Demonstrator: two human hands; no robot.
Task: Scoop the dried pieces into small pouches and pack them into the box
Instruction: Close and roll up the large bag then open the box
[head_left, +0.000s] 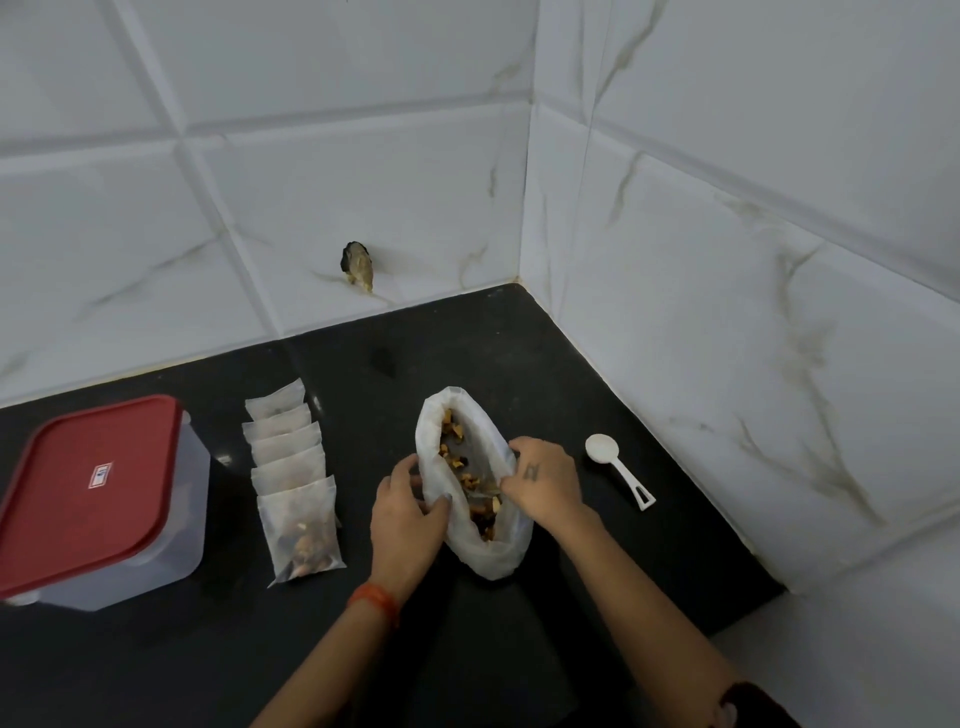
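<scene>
A white translucent bag (485, 553) of brown dried pieces (470, 480) stands open in the middle of the black counter. My left hand (410, 512) grips the bag's left rim, and my right hand (545, 480) grips its right rim, holding the mouth apart. Several small filled pouches (293, 478) lie in an overlapping row to the left of the bag. Further left stands a clear plastic box (171, 525) with a red lid (83, 493) on it. A white plastic scoop (618, 467) lies on the counter to the right of the bag, apart from both hands.
The black counter (519, 343) ends at white tiled walls behind and to the right, forming a corner. A small dark hole or fitting (357, 265) shows low on the back wall. An orange band is on my left wrist.
</scene>
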